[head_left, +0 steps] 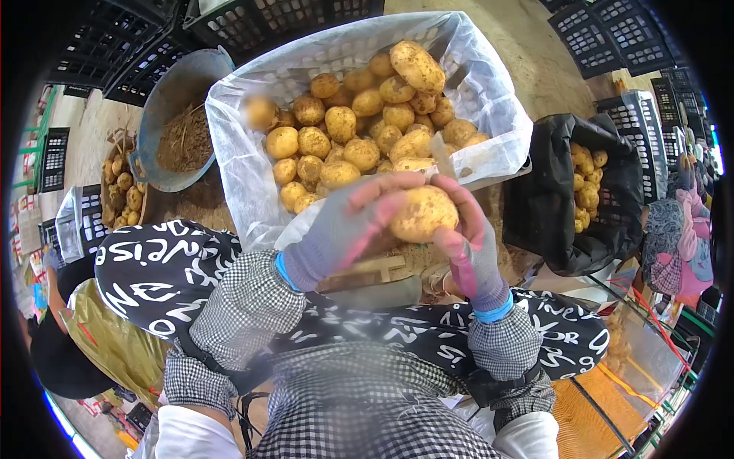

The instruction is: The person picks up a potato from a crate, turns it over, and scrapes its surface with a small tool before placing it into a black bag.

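A large yellow potato [425, 215] with brown specks is held up between my two gloved hands, in front of the crate. My right hand [478, 249] grips it from the right, fingers at its upper edge and thumb at its lower right. Coming from the left, my left hand [340, 226] has its fingertips along the potato's top and left edge. A thin, flat brownish strip [442, 155] shows just above the right fingertips. Behind lies a crate lined with white sheeting [237, 145], holding many soil-marked potatoes [361, 153]. One blurred potato [261, 112] shows at its left side.
Left of the crate stands a blue tub [143, 164] with soil in it, beside a container of potatoes [126, 195]. A black-lined crate [535, 191] with potatoes is at the right. Black crates [283, 27] line the back. Another person's arm [55, 287] shows at far left.
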Demonstrator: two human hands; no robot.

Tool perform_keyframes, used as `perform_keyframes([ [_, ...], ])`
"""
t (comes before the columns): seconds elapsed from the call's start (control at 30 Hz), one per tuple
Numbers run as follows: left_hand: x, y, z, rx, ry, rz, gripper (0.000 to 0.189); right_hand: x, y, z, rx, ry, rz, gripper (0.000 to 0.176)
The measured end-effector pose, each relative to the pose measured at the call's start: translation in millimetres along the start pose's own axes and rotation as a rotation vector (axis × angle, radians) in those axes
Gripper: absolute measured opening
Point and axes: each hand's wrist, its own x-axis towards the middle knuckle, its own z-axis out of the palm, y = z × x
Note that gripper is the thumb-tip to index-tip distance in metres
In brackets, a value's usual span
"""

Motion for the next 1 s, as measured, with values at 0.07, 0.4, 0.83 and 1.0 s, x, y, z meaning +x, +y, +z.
perform_keyframes([
  [0.07, 0.6, -13.5, 12.5, 0.069, 0.015, 0.129, 0.063, 0.0, 1.1, -0.6, -0.075, 0.031, -0.031, 0.077],
  [0.4, 3.5, -21.2, 8.0, 0.765, 0.159, 0.419, 0.086, -0.9, -8.2, 1.7, -0.349, 0.003, -0.068, 0.065],
  [0.83, 7.5, -24.6, 6.9, 0.502, 0.281, 0.373, 0.082, -29.9, -63.3, 4.9, -0.189, 0.143, 0.141, 0.039],
  [1.0, 8.5, -27.5, 4.8, 0.513, 0.277, 0.411, 0.083, -31.2, -64.6, 2.4, -0.11, 0.1, 0.222, 0.037],
])
